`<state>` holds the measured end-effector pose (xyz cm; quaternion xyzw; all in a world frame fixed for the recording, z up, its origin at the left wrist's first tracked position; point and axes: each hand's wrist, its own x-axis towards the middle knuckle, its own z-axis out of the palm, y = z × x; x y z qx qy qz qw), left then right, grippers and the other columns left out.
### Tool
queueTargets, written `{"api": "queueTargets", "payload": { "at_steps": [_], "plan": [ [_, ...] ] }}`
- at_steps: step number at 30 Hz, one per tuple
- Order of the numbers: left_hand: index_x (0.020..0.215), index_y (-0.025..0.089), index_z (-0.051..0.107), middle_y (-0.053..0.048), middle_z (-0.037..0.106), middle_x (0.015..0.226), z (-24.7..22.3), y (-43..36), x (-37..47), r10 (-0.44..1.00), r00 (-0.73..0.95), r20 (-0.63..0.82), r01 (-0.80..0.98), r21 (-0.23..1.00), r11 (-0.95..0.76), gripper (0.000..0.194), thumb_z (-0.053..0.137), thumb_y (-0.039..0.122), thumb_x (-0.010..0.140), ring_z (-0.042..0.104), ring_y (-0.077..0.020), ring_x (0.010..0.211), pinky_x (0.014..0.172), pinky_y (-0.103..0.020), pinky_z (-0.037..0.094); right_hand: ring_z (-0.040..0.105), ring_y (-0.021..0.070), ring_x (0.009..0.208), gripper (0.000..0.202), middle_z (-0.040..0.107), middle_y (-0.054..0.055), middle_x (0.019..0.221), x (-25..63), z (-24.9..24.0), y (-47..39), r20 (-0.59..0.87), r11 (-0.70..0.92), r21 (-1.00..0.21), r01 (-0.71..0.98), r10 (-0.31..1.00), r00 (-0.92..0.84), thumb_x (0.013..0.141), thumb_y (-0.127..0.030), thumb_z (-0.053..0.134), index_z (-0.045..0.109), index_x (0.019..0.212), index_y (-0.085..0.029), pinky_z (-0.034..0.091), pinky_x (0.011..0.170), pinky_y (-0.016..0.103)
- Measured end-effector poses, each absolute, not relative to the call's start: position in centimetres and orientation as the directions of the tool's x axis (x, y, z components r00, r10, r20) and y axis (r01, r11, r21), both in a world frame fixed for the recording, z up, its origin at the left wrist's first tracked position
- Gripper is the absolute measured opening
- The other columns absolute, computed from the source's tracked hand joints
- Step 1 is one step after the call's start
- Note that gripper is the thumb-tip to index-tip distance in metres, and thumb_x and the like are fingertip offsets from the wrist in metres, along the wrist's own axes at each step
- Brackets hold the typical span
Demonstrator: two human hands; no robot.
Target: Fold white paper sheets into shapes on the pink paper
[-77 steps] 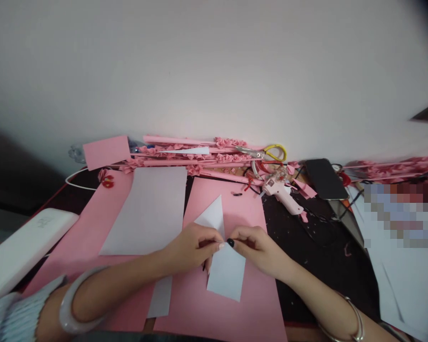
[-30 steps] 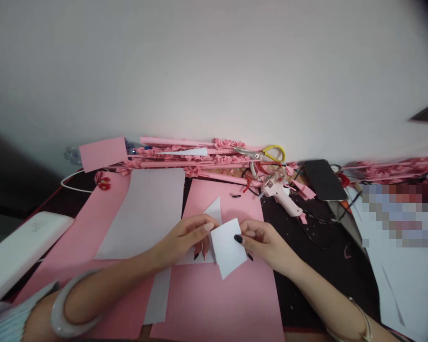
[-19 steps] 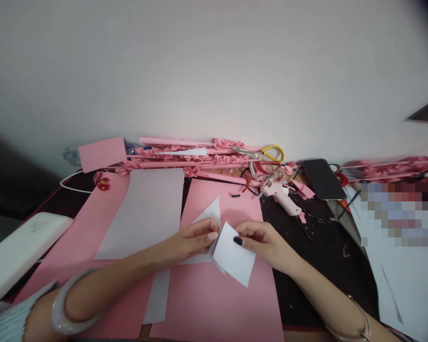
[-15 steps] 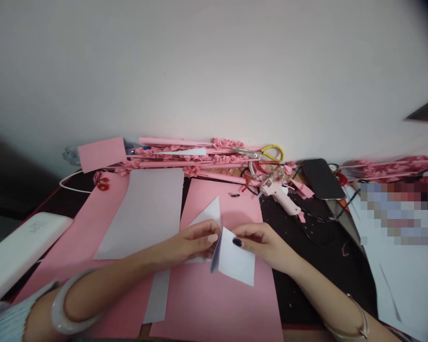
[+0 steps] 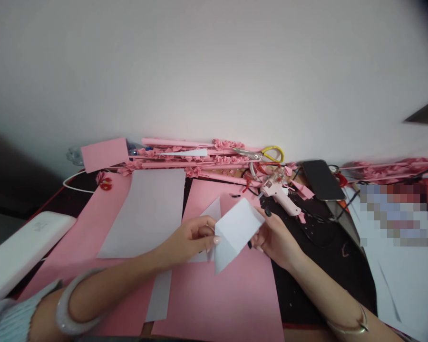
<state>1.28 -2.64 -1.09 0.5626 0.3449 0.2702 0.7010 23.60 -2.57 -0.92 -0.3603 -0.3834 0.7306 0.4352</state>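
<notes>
Folded white paper [image 5: 238,225], frame centre, slanting up rightward: left edge pinched in left hand [image 5: 192,240], right corner gripped in right hand [image 5: 276,240].

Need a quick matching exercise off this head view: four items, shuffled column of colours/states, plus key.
Column 1
1. Scissors
2. Glue gun
3. Smartphone
4. Folded white paper

Column 2
A. Black, lying flat
B. Held between the left hand and the right hand
C. Pale pink
D. Yellow-handled

Right pairs: 1-D, 2-C, 3-A, 4-B
</notes>
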Motion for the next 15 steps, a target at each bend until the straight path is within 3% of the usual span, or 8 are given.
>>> {"api": "queueTargets", "payload": {
  "at_steps": [2,5,8,15],
  "plan": [
    [0.079,0.015,0.049,0.004,0.056,0.058,-1.2,-2.6,1.4,0.803,0.571,-0.171,-0.007,0.977,0.213,0.017,0.056,0.030,0.082,0.050,-0.0072,0.051,0.050,-0.019,0.037,0.057,0.0148,0.054,0.045,0.059,0.004,0.062,23.4,-1.1,-2.7,-0.148,-0.311,-0.883,-0.351,0.895,-0.421,0.072,-0.056,0.057,0.061,0.088,-0.015,0.038,0.040,0.021],
    [0.079,0.015,0.047,-0.003,0.065,0.066,-1.3,-2.7,1.6,0.812,0.551,-0.195,-0.009,0.971,0.240,0.018,0.057,0.029,0.081,0.061,-0.0126,0.061,0.054,-0.023,0.046,0.056,0.0130,0.061,0.032,0.064,0.005,0.073,22.8,-1.3,-3.1,-0.147,-0.251,-0.955,-0.161,0.867,-0.475,0.072,-0.040,0.065,0.062,0.091,-0.014,0.042,0.050,0.022],
    [0.077,0.014,0.047,-0.005,0.068,0.072,-1.2,-2.9,1.8,0.791,0.567,-0.230,0.024,0.964,0.263,0.018,0.057,0.029,0.082,0.066,-0.0161,0.068,0.058,-0.025,0.050,0.055,0.0112,0.058,0.020,0.064,0.003,0.070,22.2,-1.3,-3.5,-0.160,-0.176,-0.984,0.011,0.869,-0.467,0.077,-0.031,0.062,0.064,0.090,-0.015,0.042,0.052,0.022],
    [0.094,0.015,0.050,-0.005,0.067,0.081,-1.0,-3.1,1.8,0.806,0.558,-0.198,0.030,0.975,0.218,0.018,0.050,0.031,0.085,0.066,-0.0174,0.075,0.061,-0.027,0.053,0.053,0.0106,0.052,0.018,0.058,-0.001,0.061,22.0,-1.0,-3.9,-0.078,-0.059,-0.997,0.057,0.898,-0.433,0.083,-0.028,0.054,0.065,0.091,-0.017,0.043,0.051,0.023]
  ]
}}
